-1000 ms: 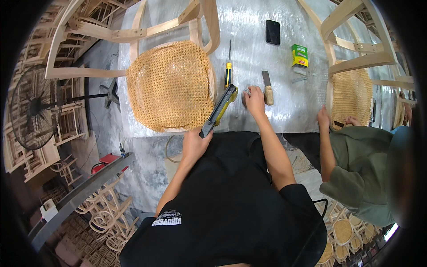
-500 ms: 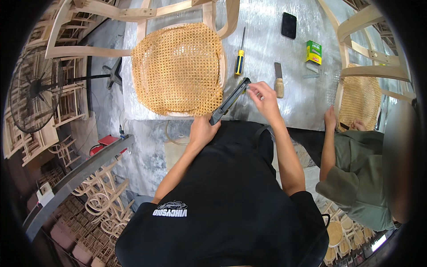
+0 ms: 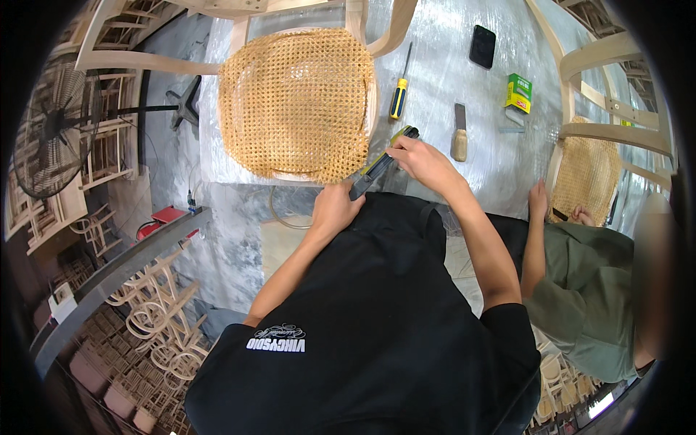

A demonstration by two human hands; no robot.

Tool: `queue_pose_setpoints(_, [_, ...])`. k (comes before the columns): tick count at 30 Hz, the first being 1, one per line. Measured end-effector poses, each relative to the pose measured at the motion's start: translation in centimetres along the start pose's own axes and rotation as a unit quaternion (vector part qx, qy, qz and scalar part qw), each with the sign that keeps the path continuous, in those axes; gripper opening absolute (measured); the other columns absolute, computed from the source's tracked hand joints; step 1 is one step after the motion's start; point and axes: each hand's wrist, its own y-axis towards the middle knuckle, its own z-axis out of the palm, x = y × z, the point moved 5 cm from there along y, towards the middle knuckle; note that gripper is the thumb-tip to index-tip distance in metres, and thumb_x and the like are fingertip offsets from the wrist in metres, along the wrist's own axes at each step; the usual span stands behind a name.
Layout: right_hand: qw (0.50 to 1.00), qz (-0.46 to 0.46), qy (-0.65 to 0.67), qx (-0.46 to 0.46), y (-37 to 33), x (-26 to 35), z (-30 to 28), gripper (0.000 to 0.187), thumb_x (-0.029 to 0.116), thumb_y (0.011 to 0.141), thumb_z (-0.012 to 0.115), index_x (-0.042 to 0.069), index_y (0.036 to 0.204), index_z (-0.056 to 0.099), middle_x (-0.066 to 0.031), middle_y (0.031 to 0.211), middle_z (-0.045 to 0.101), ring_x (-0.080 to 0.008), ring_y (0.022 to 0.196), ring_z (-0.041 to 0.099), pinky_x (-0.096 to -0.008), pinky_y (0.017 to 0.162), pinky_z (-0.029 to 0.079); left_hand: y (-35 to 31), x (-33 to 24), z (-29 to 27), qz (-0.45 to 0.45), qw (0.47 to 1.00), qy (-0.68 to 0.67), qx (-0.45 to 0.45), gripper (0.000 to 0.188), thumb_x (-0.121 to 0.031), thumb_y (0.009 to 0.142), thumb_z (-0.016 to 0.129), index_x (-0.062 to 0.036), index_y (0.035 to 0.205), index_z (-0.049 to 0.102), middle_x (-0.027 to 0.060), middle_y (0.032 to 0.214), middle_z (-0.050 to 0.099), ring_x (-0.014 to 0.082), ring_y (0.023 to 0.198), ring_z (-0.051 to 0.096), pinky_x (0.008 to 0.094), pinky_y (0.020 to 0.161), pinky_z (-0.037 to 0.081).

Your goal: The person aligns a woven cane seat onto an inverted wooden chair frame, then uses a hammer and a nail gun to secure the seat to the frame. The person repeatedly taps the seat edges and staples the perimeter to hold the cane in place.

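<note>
A dark grey and yellow staple gun (image 3: pixel 378 165) is held at a slant between my hands, just off the near right edge of a woven cane chair seat (image 3: pixel 293 105). Its lower end sits in my left hand (image 3: pixel 336 210), whose fingers are wrapped round it. My right hand (image 3: pixel 426 164) is closed with its fingers on the upper part of the tool; whether it also pinches something small is hidden. The cane sheet has rough cut edges and lies over the pale wooden frame of the chair (image 3: pixel 377 61).
On the plastic-covered table (image 3: pixel 435 87) lie a yellow-handled screwdriver (image 3: pixel 398 100), a wooden-handled scraper (image 3: pixel 460 138), a phone (image 3: pixel 483 47), a green and yellow box (image 3: pixel 518 94) and staple strips (image 3: pixel 512 130). At right a co-worker (image 3: pixel 587 290) handles another cane chair (image 3: pixel 586 163). A fan (image 3: pixel 54 123) stands left.
My right hand has come down from beside the staple gun's upper end and closed on it. The gun has rolled over somewhat, showing more of its yellow side.
</note>
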Motion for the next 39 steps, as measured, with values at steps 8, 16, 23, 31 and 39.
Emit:
queue_pose_setpoints(8, [0.994, 0.019, 0.073, -0.075, -0.9, 0.0, 0.2, 0.028, -0.002, 0.083, 0.067, -0.001, 0.11, 0.069, -0.0138, 0.102, 0.065, -0.034, 0.092, 0.066, -0.0411, 0.079, 0.055, -0.1, 0.0, -0.1, 0.004, 1.0, -0.014, -0.015, 0.028, -0.024, 0.08, 0.078, 0.0007, 0.088, 0.068, 0.0256, 0.079, 0.068, 0.0462, 0.081, 0.068, 0.0534, 0.074, 0.055])
queue_pose_setpoints(16, [0.992, 0.03, 0.041, -0.113, -0.6, 0.0, 0.7, 0.012, 0.002, 0.085, 0.066, 0.0, 0.096, 0.068, -0.0111, 0.093, 0.063, -0.0326, 0.089, 0.063, -0.0426, 0.077, 0.053, 0.0, 0.1, 0.0, -0.018, 1.0, -0.005, 0.012, 0.028, -0.025, 0.08, 0.077, 0.0009, 0.089, 0.068, 0.0256, 0.08, 0.069, 0.046, 0.081, 0.068, 0.0536, 0.075, 0.055])
queue_pose_setpoints(23, [0.997, -0.029, -0.029, -0.061, -0.1, 0.8, 1.1, 0.017, 0.0, 0.081, 0.064, 0.003, 0.097, 0.071, -0.0062, 0.098, 0.063, -0.027, 0.096, 0.06, -0.0393, 0.081, 0.049, 0.0, 0.2, -0.1, -0.02, 1.0, -0.006, 0.0, 0.033, -0.03, 0.081, 0.077, 0.0011, 0.089, 0.072, 0.0264, 0.077, 0.068, 0.0458, 0.078, 0.067, 0.0509, 0.072, 0.054])
queue_pose_setpoints(31, [0.998, 0.006, 0.027, -0.06, -1.2, 1.8, 1.3, 0.03, -0.004, 0.078, 0.064, 0.003, 0.107, 0.069, -0.0082, 0.11, 0.062, -0.0292, 0.106, 0.057, -0.0395, 0.089, 0.047, 0.0, 0.8, 0.3, -0.038, 0.999, 0.002, 0.009, 0.031, -0.03, 0.082, 0.076, -0.0005, 0.093, 0.073, 0.0249, 0.082, 0.069, 0.0451, 0.083, 0.068, 0.0506, 0.075, 0.054])
queue_pose_setpoints(39, [0.983, 0.122, 0.067, -0.116, -1.7, 0.2, 1.8, 0.037, -0.006, 0.076, 0.063, 0.006, 0.11, 0.068, -0.0125, 0.115, 0.055, -0.0331, 0.106, 0.054, -0.0421, 0.093, 0.046, -0.2, 0.5, 0.0, -0.009, 1.0, -0.005, -0.012, 0.028, -0.025, 0.08, 0.076, 0.0008, 0.087, 0.068, 0.025, 0.077, 0.068, 0.0454, 0.079, 0.068, 0.0528, 0.073, 0.055])
